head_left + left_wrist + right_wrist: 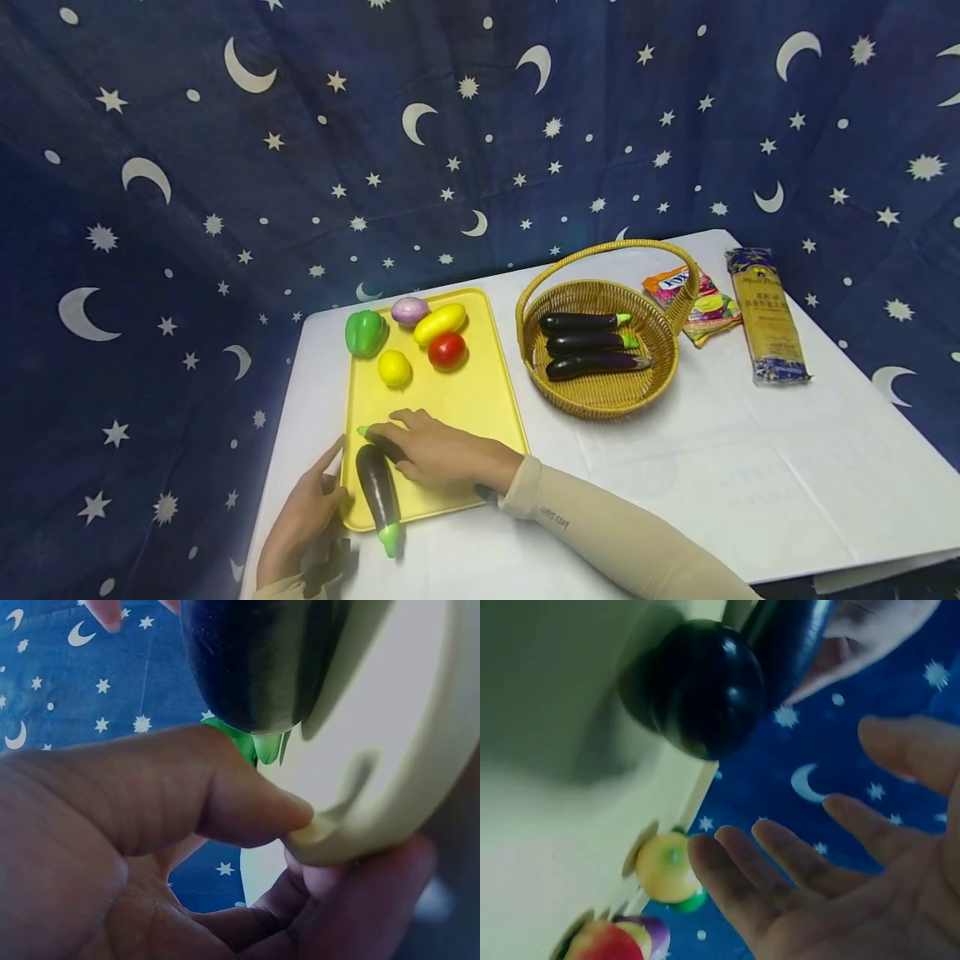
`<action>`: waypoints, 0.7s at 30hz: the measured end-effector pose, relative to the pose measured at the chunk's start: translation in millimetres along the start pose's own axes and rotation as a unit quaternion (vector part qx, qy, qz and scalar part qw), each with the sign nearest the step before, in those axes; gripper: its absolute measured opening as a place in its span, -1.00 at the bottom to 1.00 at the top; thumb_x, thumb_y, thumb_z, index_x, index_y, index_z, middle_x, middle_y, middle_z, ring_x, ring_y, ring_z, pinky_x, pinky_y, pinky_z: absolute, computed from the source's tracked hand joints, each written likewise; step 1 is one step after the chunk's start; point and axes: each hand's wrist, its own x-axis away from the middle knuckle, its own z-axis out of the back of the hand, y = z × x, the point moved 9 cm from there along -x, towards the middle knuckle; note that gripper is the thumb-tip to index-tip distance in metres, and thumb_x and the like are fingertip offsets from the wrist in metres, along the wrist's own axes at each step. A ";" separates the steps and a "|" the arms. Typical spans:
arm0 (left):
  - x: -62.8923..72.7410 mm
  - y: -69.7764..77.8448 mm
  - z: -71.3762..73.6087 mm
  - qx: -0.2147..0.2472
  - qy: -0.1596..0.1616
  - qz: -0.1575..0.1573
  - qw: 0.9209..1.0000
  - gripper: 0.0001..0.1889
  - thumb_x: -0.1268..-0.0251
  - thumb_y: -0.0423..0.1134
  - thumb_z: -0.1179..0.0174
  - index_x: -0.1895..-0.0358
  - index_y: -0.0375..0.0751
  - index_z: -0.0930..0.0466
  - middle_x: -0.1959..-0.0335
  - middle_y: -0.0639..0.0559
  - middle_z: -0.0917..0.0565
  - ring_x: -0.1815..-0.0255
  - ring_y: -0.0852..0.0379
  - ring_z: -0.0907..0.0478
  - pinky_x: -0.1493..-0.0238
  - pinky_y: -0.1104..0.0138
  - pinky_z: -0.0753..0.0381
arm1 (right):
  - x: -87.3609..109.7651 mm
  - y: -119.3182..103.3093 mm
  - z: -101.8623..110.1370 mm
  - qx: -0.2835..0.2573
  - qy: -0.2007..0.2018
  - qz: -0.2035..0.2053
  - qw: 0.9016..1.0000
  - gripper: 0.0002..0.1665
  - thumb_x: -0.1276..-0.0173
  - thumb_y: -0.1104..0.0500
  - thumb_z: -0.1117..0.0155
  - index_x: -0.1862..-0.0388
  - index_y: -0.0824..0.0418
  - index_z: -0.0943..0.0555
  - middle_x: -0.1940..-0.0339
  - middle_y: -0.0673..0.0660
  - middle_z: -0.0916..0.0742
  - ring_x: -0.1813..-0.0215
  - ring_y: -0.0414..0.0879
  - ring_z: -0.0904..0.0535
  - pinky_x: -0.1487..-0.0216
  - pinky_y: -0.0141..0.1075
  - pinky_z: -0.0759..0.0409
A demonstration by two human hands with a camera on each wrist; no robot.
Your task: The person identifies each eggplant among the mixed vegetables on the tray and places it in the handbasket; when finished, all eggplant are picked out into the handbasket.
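My left hand (303, 510) is at the left edge of the yellow tray (480, 396); in the left wrist view its thumb (255, 806) and fingers pinch the rim. A dark eggplant (377, 483) lies near that hand, its green stem end past the tray's front edge. Beside it, a second eggplant (388, 447) is partly hidden by my right hand (435, 450), which is over the tray. In the right wrist view, the right hand's fingers (735, 881) are spread and relaxed, with a gap between them and the round eggplant end (709, 690).
Toward the tray's back lie a green bell pepper (366, 334), a lemon (393, 368), a tomato (447, 351), a long yellow fruit (441, 323) and a purple onion (410, 311). Right of it stand a wicker basket (600, 408) holding three eggplants, a candy bag (708, 312) and a pasta packet (768, 317).
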 end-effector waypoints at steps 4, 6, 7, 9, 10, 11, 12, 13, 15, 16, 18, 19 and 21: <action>-0.6 -1.3 0.0 0.002 0.000 0.002 1.000 0.02 -0.15 -0.50 -0.21 -0.75 0.04 -0.08 -0.04 -0.37 -0.76 0.23 0.02 -0.70 0.18 0.25 -0.67 | -7.9 -2.8 -15.5 0.028 -0.029 0.014 0.999 -0.19 -0.62 -0.03 -0.20 -0.75 -0.11 -0.17 -0.71 0.19 -0.37 -0.67 0.11 -0.36 -0.65 -0.05 -0.42; -0.7 -1.5 0.0 0.006 0.000 0.002 1.000 0.02 -0.15 -0.50 -0.21 -0.75 0.04 -0.09 -0.04 -0.37 -0.76 0.22 0.01 -0.70 0.17 0.25 -0.67 | -9.7 -2.6 -19.7 0.032 -0.039 0.016 0.999 -0.18 -0.61 -0.06 -0.22 -0.75 -0.12 -0.18 -0.71 0.17 -0.36 -0.67 0.10 -0.35 -0.64 -0.03 -0.43; -0.7 -1.5 -0.1 0.008 0.000 0.001 1.000 0.02 -0.15 -0.50 -0.21 -0.75 0.04 -0.09 -0.03 -0.37 -0.76 0.22 0.01 -0.69 0.17 0.25 -0.66 | -10.2 -2.8 -20.6 0.033 -0.043 0.018 0.998 -0.18 -0.60 -0.06 -0.24 -0.74 -0.13 -0.20 -0.71 0.17 -0.37 -0.67 0.10 -0.36 -0.63 -0.03 -0.44; -0.6 -1.7 -0.1 0.014 0.000 0.000 1.000 0.03 -0.14 -0.50 -0.21 -0.75 0.04 -0.09 -0.03 -0.38 -0.76 0.22 0.01 -0.69 0.19 0.25 -0.66 | -10.5 -2.9 -22.1 0.038 -0.051 0.021 0.998 -0.18 -0.58 -0.07 -0.27 -0.73 -0.17 -0.23 -0.68 0.14 -0.40 -0.62 0.07 -0.41 -0.59 -0.07 -0.49; -0.6 -2.1 -0.5 0.019 -0.001 0.001 1.000 0.03 -0.13 -0.51 -0.20 -0.75 0.04 -0.08 -0.02 -0.38 -0.76 0.24 0.01 -0.68 0.22 0.25 -0.67 | -10.4 -2.8 -22.9 0.041 -0.054 0.022 0.997 -0.18 -0.57 -0.06 -0.28 -0.72 -0.18 -0.24 -0.67 0.12 -0.41 -0.58 0.05 -0.43 -0.56 -0.09 -0.51; -0.5 -2.2 -0.7 0.022 -0.001 0.001 1.000 0.04 -0.13 -0.52 -0.20 -0.75 0.04 -0.08 -0.01 -0.37 -0.76 0.25 0.01 -0.68 0.23 0.26 -0.67 | -10.1 -2.9 -23.1 0.045 -0.057 0.024 0.997 -0.18 -0.56 -0.05 -0.30 -0.72 -0.20 -0.25 -0.66 0.10 -0.43 -0.53 0.03 -0.46 -0.53 -0.12 -0.53; -0.6 -2.6 -0.9 0.024 -0.001 0.001 1.000 0.04 -0.12 -0.52 -0.20 -0.75 0.04 -0.08 0.00 -0.37 -0.76 0.26 0.02 -0.67 0.25 0.26 -0.67 | -9.9 -2.8 -23.7 0.048 -0.059 0.024 0.997 -0.18 -0.56 -0.05 -0.30 -0.71 -0.22 -0.25 -0.64 0.09 -0.44 -0.49 0.01 -0.49 -0.50 -0.15 -0.55; -0.5 -2.7 -1.1 0.026 -0.001 0.001 1.000 0.04 -0.12 -0.53 -0.19 -0.75 0.05 -0.08 0.00 -0.37 -0.76 0.27 0.02 -0.67 0.27 0.26 -0.67 | -9.7 -2.8 -24.5 0.051 -0.061 0.025 0.997 -0.18 -0.55 -0.04 -0.31 -0.71 -0.23 -0.26 -0.63 0.08 -0.45 -0.44 -0.02 -0.51 -0.48 -0.18 -0.56; -0.3 -2.8 -1.0 0.024 -0.001 0.001 1.000 0.04 -0.12 -0.53 -0.19 -0.75 0.05 -0.08 0.00 -0.37 -0.76 0.27 0.02 -0.67 0.29 0.27 -0.67 | -9.3 -2.6 -25.9 0.055 -0.064 0.025 0.996 -0.18 -0.55 -0.04 -0.31 -0.71 -0.26 -0.26 -0.61 0.05 -0.46 -0.35 -0.07 -0.52 -0.43 -0.23 -0.58; -0.1 -2.7 -0.8 0.022 0.000 0.000 1.000 0.04 -0.12 -0.53 -0.19 -0.75 0.05 -0.08 -0.01 -0.37 -0.76 0.26 0.02 -0.67 0.28 0.27 -0.66 | -9.0 -2.5 -26.6 0.054 -0.065 0.024 0.996 -0.18 -0.54 -0.03 -0.32 -0.70 -0.28 -0.26 -0.60 0.03 -0.47 -0.32 -0.09 -0.52 -0.41 -0.24 -0.58; 0.1 -2.2 -0.7 0.019 0.000 -0.001 1.000 0.03 -0.13 -0.53 -0.18 -0.75 0.04 -0.08 -0.03 -0.39 -0.75 0.25 0.02 -0.67 0.27 0.27 -0.66 | -8.9 -2.4 -27.5 0.054 -0.065 0.020 0.996 -0.20 -0.55 -0.03 -0.30 -0.69 -0.29 -0.28 -0.58 0.03 -0.48 -0.28 -0.10 -0.52 -0.38 -0.27 -0.59; 0.3 -1.9 -0.7 0.018 0.001 -0.001 1.000 0.03 -0.13 -0.53 -0.18 -0.75 0.04 -0.08 -0.04 -0.39 -0.75 0.25 0.01 -0.67 0.26 0.27 -0.66 | -8.9 -2.6 -27.1 0.054 -0.061 0.019 0.996 -0.23 -0.56 -0.03 -0.29 -0.68 -0.29 -0.30 -0.55 0.03 -0.50 -0.26 -0.10 -0.52 -0.35 -0.28 -0.59; 0.5 -2.0 -1.2 0.022 0.000 -0.001 1.000 0.03 -0.13 -0.53 -0.18 -0.75 0.04 -0.08 -0.04 -0.41 -0.75 0.26 0.01 -0.68 0.27 0.26 -0.67 | -9.4 -3.0 -26.4 0.058 -0.051 0.017 0.997 -0.28 -0.58 -0.02 -0.26 -0.65 -0.28 -0.34 -0.50 0.04 -0.52 -0.23 -0.10 -0.52 -0.29 -0.30 -0.60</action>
